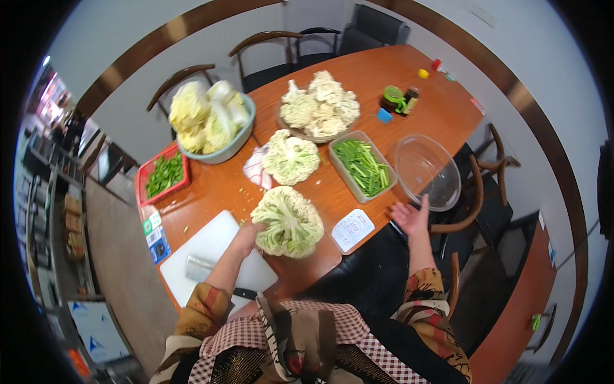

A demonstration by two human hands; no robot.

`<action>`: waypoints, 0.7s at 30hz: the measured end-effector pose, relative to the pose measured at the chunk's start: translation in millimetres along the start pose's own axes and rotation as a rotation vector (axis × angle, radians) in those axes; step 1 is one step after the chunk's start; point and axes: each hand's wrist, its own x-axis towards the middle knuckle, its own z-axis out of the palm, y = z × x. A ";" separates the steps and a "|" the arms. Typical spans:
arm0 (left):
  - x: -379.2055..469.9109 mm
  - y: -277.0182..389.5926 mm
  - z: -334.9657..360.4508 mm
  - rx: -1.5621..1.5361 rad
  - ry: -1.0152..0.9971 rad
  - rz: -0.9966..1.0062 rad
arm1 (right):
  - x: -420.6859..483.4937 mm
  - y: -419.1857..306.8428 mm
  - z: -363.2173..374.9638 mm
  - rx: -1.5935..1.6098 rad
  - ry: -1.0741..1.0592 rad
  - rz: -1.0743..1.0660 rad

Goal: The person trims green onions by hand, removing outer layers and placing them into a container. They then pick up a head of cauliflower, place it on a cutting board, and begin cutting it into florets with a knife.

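Observation:
My left hand (pixel 248 237) grips the left edge of a large cauliflower head (pixel 288 222), its stem side turned up, over the table near me. My right hand (pixel 411 218) is palm up with its fingers apart, beside the near rim of a clear plastic bowl (pixel 428 173); whether it touches the bowl I cannot tell. Below my left wrist, a cleaver (pixel 198 269) with a black handle lies on a white cutting board (pixel 225 259). Another cauliflower head (pixel 290 157) lies beyond the held one, next to a white and red cloth (pixel 258 168).
On the wooden table (pixel 211 206) stand a bowl of cauliflower pieces (pixel 319 108), a basin (pixel 216 154) of napa cabbages, a red basket (pixel 188 180) of chopped greens and a container (pixel 362 168) of cut green stalks. Jars (pixel 393 98) stand farther back. Chairs (pixel 460 211) line the right side.

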 end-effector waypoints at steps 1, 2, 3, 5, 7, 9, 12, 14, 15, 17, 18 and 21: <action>-1.3 1.2 -1.0 0.017 -0.009 0.028 | 15.1 -10.4 -8.7 0.016 -0.021 -0.017; -1.6 -0.7 -0.5 0.007 0.018 0.033 | 29.3 -18.8 -15.0 -0.021 0.018 -0.013; 9.7 -8.9 -8.7 0.006 0.001 -0.003 | 49.5 -27.7 -31.5 -0.029 -0.108 -0.013; 22.6 -28.1 -16.9 0.075 -0.019 -0.034 | 64.7 -34.9 -33.0 0.129 -0.087 -0.145; 1.0 -27.4 6.9 0.025 -0.025 -0.016 | 47.3 -19.7 -23.9 0.065 -0.126 -0.288; 10.6 -56.3 10.3 0.008 -0.033 0.112 | 16.4 -5.7 -4.2 0.022 -0.195 -0.351; 10.1 -70.4 11.6 -0.084 -0.030 0.081 | -58.2 20.1 38.9 -0.069 -0.302 -0.305; 7.6 -67.3 4.6 -0.119 -0.047 0.050 | -95.3 34.2 58.7 -0.146 -0.373 -0.195; 1.7 -61.6 -1.8 -0.093 -0.041 0.051 | -81.8 34.9 43.1 -0.149 -0.469 -0.049; -19.2 -45.1 -31.5 -0.043 -0.009 0.059 | -111.8 58.6 56.6 -0.080 -0.368 0.101; -27.0 -41.6 -49.9 -0.070 0.017 0.104 | -121.7 67.6 52.6 -0.206 -0.401 0.155; -59.8 -24.5 -107.4 -0.047 0.151 0.173 | -145.9 105.9 29.6 -0.408 -0.359 0.277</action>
